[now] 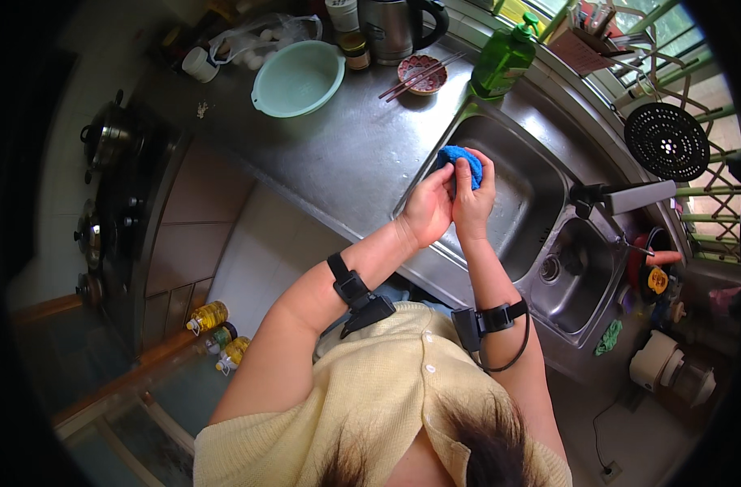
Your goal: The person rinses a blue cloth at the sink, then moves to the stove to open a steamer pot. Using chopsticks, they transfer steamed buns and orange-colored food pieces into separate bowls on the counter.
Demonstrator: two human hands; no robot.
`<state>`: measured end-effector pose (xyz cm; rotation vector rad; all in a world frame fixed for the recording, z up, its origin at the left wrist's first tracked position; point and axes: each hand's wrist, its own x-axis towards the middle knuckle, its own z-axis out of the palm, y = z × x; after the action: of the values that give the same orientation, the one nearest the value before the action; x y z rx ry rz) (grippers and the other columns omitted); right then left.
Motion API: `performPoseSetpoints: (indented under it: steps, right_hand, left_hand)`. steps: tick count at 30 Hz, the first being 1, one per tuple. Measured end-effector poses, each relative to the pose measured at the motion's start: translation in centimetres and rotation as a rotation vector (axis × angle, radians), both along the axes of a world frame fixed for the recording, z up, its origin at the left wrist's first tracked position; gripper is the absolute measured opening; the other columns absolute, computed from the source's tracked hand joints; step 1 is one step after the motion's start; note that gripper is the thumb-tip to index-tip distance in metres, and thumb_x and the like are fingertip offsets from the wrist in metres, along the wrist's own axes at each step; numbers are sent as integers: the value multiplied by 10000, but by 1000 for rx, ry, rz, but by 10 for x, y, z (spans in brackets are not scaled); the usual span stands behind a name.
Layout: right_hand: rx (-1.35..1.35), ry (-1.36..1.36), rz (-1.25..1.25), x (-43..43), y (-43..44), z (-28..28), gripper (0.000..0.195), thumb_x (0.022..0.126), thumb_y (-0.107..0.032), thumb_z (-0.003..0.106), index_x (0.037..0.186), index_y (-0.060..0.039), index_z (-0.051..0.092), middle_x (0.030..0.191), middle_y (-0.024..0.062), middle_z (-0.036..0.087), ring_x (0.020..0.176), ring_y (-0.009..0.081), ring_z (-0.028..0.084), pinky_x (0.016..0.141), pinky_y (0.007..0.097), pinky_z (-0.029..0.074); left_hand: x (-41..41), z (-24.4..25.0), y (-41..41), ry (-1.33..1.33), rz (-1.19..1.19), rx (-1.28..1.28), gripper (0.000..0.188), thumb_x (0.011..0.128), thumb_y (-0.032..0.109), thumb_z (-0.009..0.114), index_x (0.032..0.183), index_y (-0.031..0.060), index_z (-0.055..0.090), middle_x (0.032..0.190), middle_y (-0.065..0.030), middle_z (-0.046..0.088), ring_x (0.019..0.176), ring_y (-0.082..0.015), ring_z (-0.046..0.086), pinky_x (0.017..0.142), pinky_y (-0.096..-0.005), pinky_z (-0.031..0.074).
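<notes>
A bunched blue cloth (452, 156) is gripped between my two hands over the near-left rim of the large steel sink basin (516, 201). My left hand (429, 204) closes on the cloth from the left, with its thumb against it. From the right, my right hand (475, 195) wraps its fingers and thumb around the same cloth. Both hands press together at the heels. Part of the cloth is hidden behind the fingers. Water drops lie on the basin floor.
A pale green plastic basin (300, 79), a patterned bowl (430, 85) with chopsticks (416, 79) across it, an electric kettle (390, 30) and a green pump bottle (504, 58) stand on the steel counter. The faucet (632, 198) reaches toward the smaller sink basin (580, 298). A green cloth (609, 338) lies at right.
</notes>
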<state>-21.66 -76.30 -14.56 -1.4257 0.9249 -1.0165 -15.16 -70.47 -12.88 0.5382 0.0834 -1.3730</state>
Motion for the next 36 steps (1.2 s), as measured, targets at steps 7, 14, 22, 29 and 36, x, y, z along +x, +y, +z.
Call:
performPoseSetpoints:
  steps: [7, 14, 22, 29, 36]
  right_hand:
    - [451, 35, 136, 20, -3, -19, 360, 974, -375, 505, 954, -37, 629, 791, 0, 608, 718, 68, 542, 646, 236, 449]
    - [659, 178, 217, 14, 9, -9, 359, 950, -401, 518, 978, -50, 582, 735, 50, 625, 510, 123, 593, 357, 263, 442]
    - [766, 295, 282, 19, 24, -26, 349, 941, -390, 540, 1017, -51, 578, 745, 44, 602, 520, 117, 571, 362, 265, 440]
    - [794, 299, 303, 21, 29, -29, 367, 942, -398, 538, 1060, -51, 570, 760, 49, 610, 523, 126, 577, 377, 279, 456]
    - [790, 300, 360, 3, 35, -15, 358, 944, -395, 534, 1066, -60, 564, 773, 54, 613, 540, 130, 587, 397, 278, 468]
  left_hand:
    - [90, 4, 31, -440, -612, 206, 408, 910, 184, 585, 1259, -10, 502, 1154, -151, 603, 1011, -239, 630, 757, -388, 569]
    - [274, -91, 77, -643, 724, 936, 316, 813, 187, 630, 1048, 23, 499, 791, -77, 502, 587, -166, 509, 490, -322, 485]
    - [382, -102, 88, -981, 763, 1026, 615, 786, 75, 654, 1326, -32, 380, 1196, -191, 530, 967, -247, 591, 831, -360, 488]
    - [305, -59, 147, -391, 278, 729, 492, 835, 282, 590, 1231, 19, 462, 1059, -152, 604, 828, -300, 652, 692, -471, 575]
    - [228, -72, 177, -197, -101, 589, 365, 814, 206, 629, 1083, -25, 547, 892, -147, 662, 707, -258, 667, 676, -424, 583]
